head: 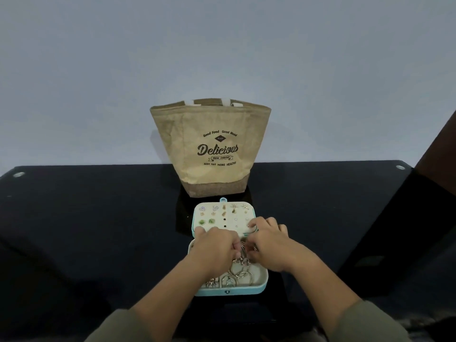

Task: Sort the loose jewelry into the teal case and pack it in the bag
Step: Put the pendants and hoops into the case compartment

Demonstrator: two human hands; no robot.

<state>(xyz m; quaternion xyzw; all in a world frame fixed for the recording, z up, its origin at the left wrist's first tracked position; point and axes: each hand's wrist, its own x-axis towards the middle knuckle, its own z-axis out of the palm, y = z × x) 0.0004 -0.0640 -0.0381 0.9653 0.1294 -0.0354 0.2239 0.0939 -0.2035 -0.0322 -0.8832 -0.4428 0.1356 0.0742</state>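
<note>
The teal case (pixel 230 291) lies open on the dark table, its cream lid panel (pixel 225 217) studded with several small earrings. In the near tray lie metal rings and chains (pixel 238 274). My left hand (pixel 216 248) and my right hand (pixel 270 245) hover over the tray's far half, fingers curled, pinching a thin piece of jewelry (pixel 243 248) between them. What exactly they pinch is mostly hidden by the fingers. The tan paper bag (pixel 211 146), printed "Delicious", stands upright and open just behind the case.
The dark glossy table (pixel 98 218) spreads wide to both sides, ending at a pale wall behind the bag. A dark brown upright object (pixel 436 154) stands at the right edge.
</note>
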